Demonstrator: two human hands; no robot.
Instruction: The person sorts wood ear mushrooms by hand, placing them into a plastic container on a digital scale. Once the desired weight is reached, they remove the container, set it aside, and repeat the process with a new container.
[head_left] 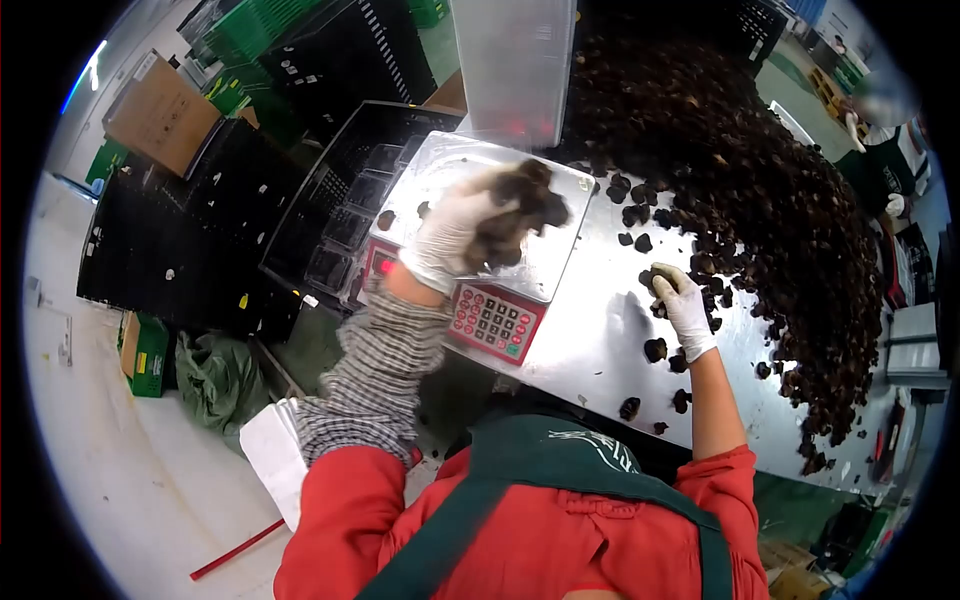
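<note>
Steel table [600,350] carried a dark heap [760,170] beyond our right hand [685,305], curled on a loose piece [648,280]; our left hand [445,235] gripped a clump [525,210] above the scale [490,320], black crates [200,230] beyond.

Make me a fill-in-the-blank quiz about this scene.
The left hand holds a bunch of dark pieces over the ____ with red keys.
Both hands wear white ____.
The right hand reaches among loose pieces on the shiny metal ____.
Missing words: scale; gloves; table.
</note>
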